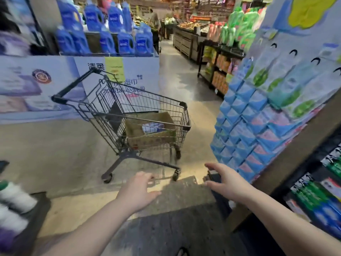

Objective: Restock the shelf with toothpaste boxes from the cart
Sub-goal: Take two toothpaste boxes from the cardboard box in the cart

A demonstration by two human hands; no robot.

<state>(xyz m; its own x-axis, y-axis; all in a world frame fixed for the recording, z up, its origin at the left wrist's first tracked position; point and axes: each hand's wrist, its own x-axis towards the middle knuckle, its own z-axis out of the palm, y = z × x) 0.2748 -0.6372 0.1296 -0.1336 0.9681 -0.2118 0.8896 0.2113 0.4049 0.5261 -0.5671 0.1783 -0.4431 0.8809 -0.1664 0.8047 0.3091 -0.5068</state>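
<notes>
A wire shopping cart [103, 106] stands in the aisle ahead of me. In it sits an open cardboard carton [132, 132] holding a pale blue and white box [152, 127]. My left hand [137, 191] reaches forward with relaxed fingers, short of the cart, holding nothing. My right hand [225, 179] is stretched out beside it, fingers spread and empty. The shelf [313, 193] at the lower right carries green and blue toothpaste boxes.
A display end [258, 126] of stacked blue packs and hanging pouches stands right of the cart. Blue detergent bottles [114, 30] top a printed counter on the left. White bottles [14, 198] sit at the lower left. A person [155, 21] stands far down the aisle.
</notes>
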